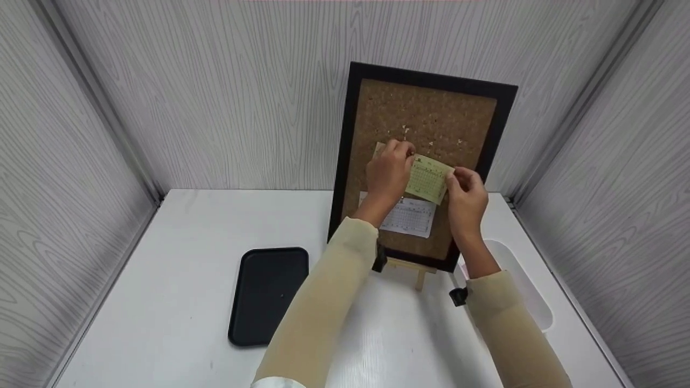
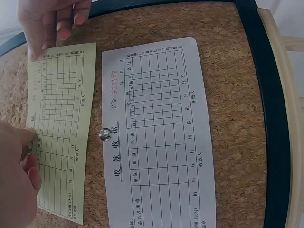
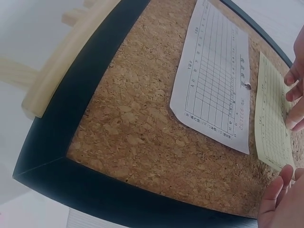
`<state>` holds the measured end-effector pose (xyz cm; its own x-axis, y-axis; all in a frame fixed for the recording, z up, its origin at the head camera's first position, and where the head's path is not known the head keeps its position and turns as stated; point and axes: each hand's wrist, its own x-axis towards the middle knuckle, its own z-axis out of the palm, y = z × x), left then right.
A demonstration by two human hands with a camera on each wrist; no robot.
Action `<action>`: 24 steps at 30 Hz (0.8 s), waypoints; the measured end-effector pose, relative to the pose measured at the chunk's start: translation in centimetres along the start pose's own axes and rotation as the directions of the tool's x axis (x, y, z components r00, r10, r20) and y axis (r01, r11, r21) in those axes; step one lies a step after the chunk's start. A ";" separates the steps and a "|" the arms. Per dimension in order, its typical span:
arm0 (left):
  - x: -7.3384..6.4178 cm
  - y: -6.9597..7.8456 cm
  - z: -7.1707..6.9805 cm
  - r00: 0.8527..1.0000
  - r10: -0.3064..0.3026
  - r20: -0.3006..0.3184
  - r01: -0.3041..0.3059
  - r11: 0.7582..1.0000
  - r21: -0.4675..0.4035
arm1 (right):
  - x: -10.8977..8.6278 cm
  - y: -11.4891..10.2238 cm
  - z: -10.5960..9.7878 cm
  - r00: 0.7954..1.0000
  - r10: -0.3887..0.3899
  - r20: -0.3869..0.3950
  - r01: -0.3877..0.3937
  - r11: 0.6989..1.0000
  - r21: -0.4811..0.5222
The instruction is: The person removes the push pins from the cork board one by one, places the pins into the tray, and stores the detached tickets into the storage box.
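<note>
A yellow receipt slip (image 1: pixel 426 180) lies across the cork board (image 1: pixel 436 108), above a white receipt slip (image 1: pixel 415 215). One round silver pushpin (image 2: pixel 105 134) holds the white slip near its printed heading. My left hand (image 1: pixel 388 172) has curled fingers at the upper edge of the yellow slip, gripping it near the middle. Any pin under those fingertips is hidden. With thumb and fingers, my right hand (image 1: pixel 468 202) pinches the yellow slip's right end, beside the frame. In the left wrist view the yellow slip sits close over the cork, roughly parallel to the white one.
The black-framed board leans on a small wooden easel (image 1: pixel 420 280). A black tray (image 1: pixel 269 296) lies left of it on the white table (image 1: pixel 161 302). To the right, a white tray (image 1: pixel 531 291) is partly hidden behind the right forearm. Patterned grey walls enclose the table.
</note>
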<state>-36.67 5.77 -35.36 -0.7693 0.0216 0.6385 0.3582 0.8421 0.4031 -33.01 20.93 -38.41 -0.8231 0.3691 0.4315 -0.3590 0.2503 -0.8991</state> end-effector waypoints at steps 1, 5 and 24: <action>0.0 0.0 0.0 1.000 0.002 0.003 -0.002 1.000 -0.003 | 0.0 0.1 0.0 1.000 -0.008 0.000 0.008 1.000 0.001; 0.0 0.0 0.1 1.000 0.009 0.010 -0.008 1.000 -0.012 | -0.1 0.3 0.0 1.000 -0.026 0.009 0.026 1.000 -0.004; 0.0 0.0 0.1 0.999 0.005 0.041 -0.002 0.996 -0.084 | -1.8 -3.3 0.0 0.999 -0.012 0.044 0.014 0.999 -0.051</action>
<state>-36.70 5.80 -35.39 -0.7885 0.0481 0.6132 0.4027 0.7940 0.4555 -30.33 19.48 -36.24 -0.8374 0.3261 0.4386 -0.3481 0.3005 -0.8880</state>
